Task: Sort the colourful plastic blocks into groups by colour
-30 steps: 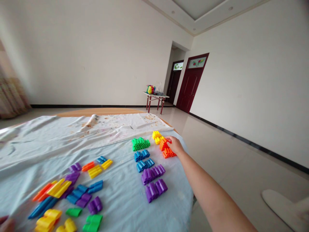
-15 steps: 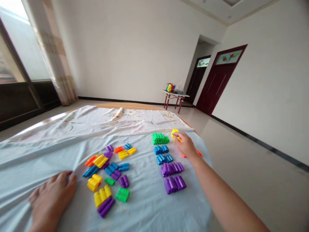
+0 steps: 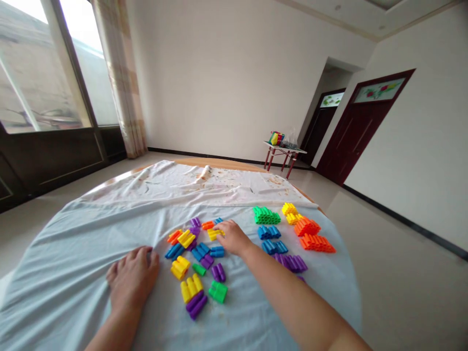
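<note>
My right hand lies at the far edge of a loose group of plastic interlocking blocks, its fingertips against a yellow block. An orange block and a blue block sit close to those fingers. My left hand rests flat on the pale blue sheet, left of the group and touching no block. To the right, tidier stacks include green, yellow, orange, blue and purple. My right forearm hides part of the purple blocks.
A stained white cloth covers the far part of the sheeted surface, whose right edge meets a tiled floor. A small red-legged table holding bags stands at the back near dark red doors. Large windows line the left.
My right hand has moved left from the yellow and orange stacks to the loose blocks, uncovering the orange stacks. My left hand has come further onto the sheet, and the view has turned left.
</note>
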Demonstrator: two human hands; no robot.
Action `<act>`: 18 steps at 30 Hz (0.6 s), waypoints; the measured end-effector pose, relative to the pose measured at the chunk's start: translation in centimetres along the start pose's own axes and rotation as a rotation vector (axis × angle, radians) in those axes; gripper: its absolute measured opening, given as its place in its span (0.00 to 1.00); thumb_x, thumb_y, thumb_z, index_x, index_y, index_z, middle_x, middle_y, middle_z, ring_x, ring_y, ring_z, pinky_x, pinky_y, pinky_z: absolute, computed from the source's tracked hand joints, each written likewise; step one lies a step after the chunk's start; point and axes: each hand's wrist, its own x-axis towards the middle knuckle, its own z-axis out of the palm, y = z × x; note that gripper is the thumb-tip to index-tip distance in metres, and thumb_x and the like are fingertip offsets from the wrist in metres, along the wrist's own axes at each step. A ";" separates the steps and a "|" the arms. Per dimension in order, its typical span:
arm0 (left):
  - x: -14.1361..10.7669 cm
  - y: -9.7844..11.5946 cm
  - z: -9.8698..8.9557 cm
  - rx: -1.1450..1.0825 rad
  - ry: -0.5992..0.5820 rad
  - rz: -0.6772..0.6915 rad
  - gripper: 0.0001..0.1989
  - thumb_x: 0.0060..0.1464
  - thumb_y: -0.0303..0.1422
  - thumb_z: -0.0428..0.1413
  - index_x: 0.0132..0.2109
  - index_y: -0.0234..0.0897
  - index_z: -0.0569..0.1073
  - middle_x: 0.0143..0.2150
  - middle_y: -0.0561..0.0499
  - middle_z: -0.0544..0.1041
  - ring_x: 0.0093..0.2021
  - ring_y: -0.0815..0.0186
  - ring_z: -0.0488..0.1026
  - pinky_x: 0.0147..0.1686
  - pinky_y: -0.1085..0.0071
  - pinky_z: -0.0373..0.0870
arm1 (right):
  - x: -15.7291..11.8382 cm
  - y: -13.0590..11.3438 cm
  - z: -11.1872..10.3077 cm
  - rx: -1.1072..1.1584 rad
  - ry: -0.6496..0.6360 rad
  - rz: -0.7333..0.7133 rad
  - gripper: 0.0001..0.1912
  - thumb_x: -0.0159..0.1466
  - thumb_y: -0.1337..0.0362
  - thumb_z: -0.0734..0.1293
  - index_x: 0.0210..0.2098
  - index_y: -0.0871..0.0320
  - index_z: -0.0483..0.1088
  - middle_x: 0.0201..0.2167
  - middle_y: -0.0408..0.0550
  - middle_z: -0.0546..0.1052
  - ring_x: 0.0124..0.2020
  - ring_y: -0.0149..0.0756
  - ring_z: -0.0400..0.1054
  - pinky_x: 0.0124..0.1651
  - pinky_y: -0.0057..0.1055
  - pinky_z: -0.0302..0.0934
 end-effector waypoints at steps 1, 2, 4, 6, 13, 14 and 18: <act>-0.1 0.1 -0.1 0.014 0.003 -0.003 0.25 0.56 0.42 0.35 0.49 0.38 0.70 0.54 0.42 0.70 0.56 0.52 0.62 0.59 0.54 0.48 | 0.7 -0.1 0.9 -0.009 -0.004 0.009 0.15 0.57 0.73 0.64 0.44 0.58 0.73 0.44 0.49 0.76 0.47 0.38 0.67 0.54 0.34 0.57; -0.2 0.2 -0.1 0.025 0.006 -0.005 0.25 0.56 0.42 0.35 0.49 0.38 0.70 0.54 0.43 0.70 0.56 0.52 0.62 0.59 0.55 0.48 | 1.4 -0.2 1.6 -0.017 -0.003 0.019 0.16 0.58 0.73 0.64 0.44 0.58 0.72 0.45 0.48 0.76 0.48 0.37 0.67 0.54 0.34 0.57; -0.5 0.4 -0.2 0.031 0.020 -0.004 0.25 0.56 0.42 0.35 0.49 0.38 0.69 0.53 0.44 0.70 0.56 0.53 0.62 0.59 0.55 0.48 | 2.3 -0.5 2.8 -0.032 0.003 0.044 0.16 0.58 0.72 0.63 0.45 0.57 0.72 0.46 0.48 0.75 0.49 0.37 0.66 0.54 0.34 0.56; -0.6 0.5 -0.3 0.031 0.031 -0.002 0.24 0.56 0.41 0.35 0.49 0.38 0.69 0.53 0.44 0.71 0.55 0.54 0.62 0.59 0.54 0.47 | 2.7 -0.8 3.5 -0.051 0.005 0.079 0.16 0.60 0.71 0.63 0.47 0.56 0.71 0.47 0.48 0.75 0.50 0.37 0.65 0.54 0.34 0.56; -0.7 0.5 0.0 0.019 0.019 0.001 0.24 0.55 0.42 0.37 0.51 0.37 0.68 0.56 0.43 0.69 0.57 0.54 0.60 0.60 0.53 0.45 | 1.1 -1.3 2.8 -0.172 -0.087 0.143 0.19 0.58 0.72 0.62 0.49 0.53 0.68 0.50 0.47 0.71 0.50 0.37 0.62 0.52 0.34 0.55; -0.7 0.5 0.0 0.016 0.016 0.004 0.24 0.55 0.42 0.38 0.51 0.37 0.68 0.56 0.43 0.68 0.57 0.53 0.60 0.60 0.53 0.45 | 0.6 -1.2 2.3 -0.203 -0.106 0.160 0.20 0.58 0.72 0.62 0.49 0.53 0.68 0.49 0.47 0.71 0.49 0.38 0.62 0.51 0.35 0.55; -0.6 0.5 -0.1 0.009 -0.004 0.009 0.24 0.54 0.42 0.40 0.52 0.37 0.69 0.56 0.42 0.68 0.58 0.52 0.59 0.60 0.52 0.45 | -1.2 -1.0 0.4 -0.307 -0.106 0.255 0.17 0.58 0.73 0.62 0.45 0.53 0.70 0.45 0.50 0.72 0.48 0.42 0.62 0.50 0.39 0.54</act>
